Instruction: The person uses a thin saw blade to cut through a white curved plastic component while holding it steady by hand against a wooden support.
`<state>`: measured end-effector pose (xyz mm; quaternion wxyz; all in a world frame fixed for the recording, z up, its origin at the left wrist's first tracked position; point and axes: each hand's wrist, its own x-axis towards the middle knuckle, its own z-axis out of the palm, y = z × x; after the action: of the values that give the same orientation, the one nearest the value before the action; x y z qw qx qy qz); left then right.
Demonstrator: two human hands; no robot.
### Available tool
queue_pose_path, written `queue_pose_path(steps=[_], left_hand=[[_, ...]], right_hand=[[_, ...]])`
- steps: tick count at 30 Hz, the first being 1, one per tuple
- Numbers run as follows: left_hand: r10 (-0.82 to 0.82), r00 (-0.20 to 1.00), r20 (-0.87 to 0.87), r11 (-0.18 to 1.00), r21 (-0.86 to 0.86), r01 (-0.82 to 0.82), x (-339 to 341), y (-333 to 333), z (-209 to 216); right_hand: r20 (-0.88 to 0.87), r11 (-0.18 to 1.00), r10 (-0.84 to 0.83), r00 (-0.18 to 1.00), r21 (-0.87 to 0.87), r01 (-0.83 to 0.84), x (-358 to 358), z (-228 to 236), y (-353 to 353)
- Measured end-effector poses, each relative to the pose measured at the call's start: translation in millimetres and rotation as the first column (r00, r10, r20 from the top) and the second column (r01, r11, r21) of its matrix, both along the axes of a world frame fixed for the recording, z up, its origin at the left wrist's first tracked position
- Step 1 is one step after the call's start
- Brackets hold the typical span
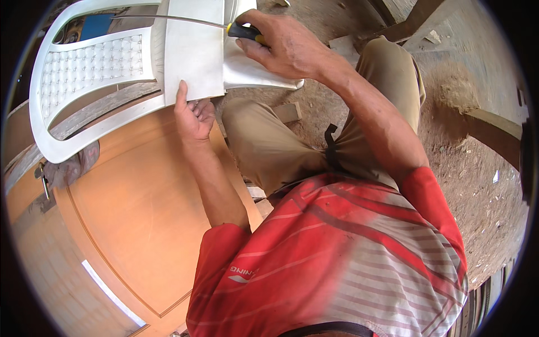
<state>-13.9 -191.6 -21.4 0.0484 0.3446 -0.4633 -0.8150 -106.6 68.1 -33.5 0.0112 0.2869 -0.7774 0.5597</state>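
Observation:
A white plastic chair (48, 143) lies at the upper left, its backrest dimpled in a woven-looking pattern. Across it rests a flat white panel (193, 53). My left hand (196, 119) is at the panel's near edge, thumb on top and fingers curled in below it. In my right hand (286, 46) is a screwdriver (245, 32) with a black and yellow handle. Its long thin shaft points left over the panel's far part, and the tip reaches above the chair's backrest. My right fingers are wrapped round the handle, partly hidden behind it.
An orange-brown wooden door (140, 213) lies to the left beneath the chair, with a metal handle (44, 181) and a white strip (114, 293). A blue object (96, 26) shows through the chair back. Wooden beams (497, 132) and a small wood block (288, 112) are on the dusty floor.

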Motion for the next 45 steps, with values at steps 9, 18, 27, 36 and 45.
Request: queue_pose_path(steps=[9,18,27,36,45], left_hand=[[0.0,1.0,-0.008,0.992,-0.123,-0.001,-3,-1,3],[0.091,0.971,0.222,0.803,-0.592,0.06,13,-2,-23],[0.23,0.909,0.348,0.095,-0.937,0.335,1,12,31],[-0.124,0.969,0.213,-0.234,-0.955,0.18,-135,-36,-10],[-0.166,0.921,0.352,-0.21,-0.925,0.316,-135,-35,-7]], right_hand=[[-0.039,0.999,-0.031,0.999,0.011,0.032,-5,-9,11],[-0.187,0.99,-0.049,0.981,-0.138,0.023,13,16,14],[-0.03,0.936,0.003,1.0,0.352,0.007,61,-6,40],[0.155,0.98,0.003,0.988,0.196,-0.034,79,-22,50],[0.169,0.964,-0.071,0.983,0.263,0.024,75,-28,53]])
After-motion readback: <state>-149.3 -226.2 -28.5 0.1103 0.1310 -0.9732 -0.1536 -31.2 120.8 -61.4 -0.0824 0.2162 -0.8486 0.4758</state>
